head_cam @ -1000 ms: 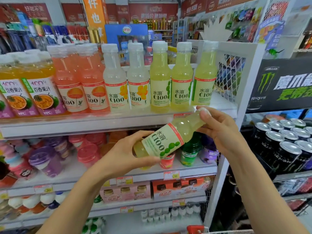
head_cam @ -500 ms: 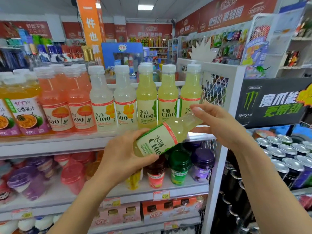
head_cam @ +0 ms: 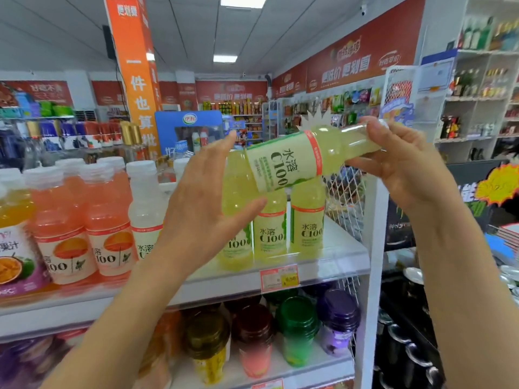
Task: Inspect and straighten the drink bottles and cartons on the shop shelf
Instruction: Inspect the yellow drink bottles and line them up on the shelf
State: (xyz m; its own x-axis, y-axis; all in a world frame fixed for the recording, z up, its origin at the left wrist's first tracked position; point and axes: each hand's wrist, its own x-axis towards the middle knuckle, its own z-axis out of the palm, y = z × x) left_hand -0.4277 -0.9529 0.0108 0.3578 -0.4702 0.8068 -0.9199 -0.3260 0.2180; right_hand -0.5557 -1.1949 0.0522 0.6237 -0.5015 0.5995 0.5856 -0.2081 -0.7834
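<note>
We've got the pale green bottle raised in front of the shelf, lying almost flat, label towards us, cap end tipped up to our right; our left hand grips the base, thumb underneath and fingers reaching up behind, so the bottom sits in that fork; our right hand wraps the neck, fingers curled over the cap end, which we can't see; behind and below, matching bottles stand upright at the shelf's right end, just beside the mesh side panel.
</note>
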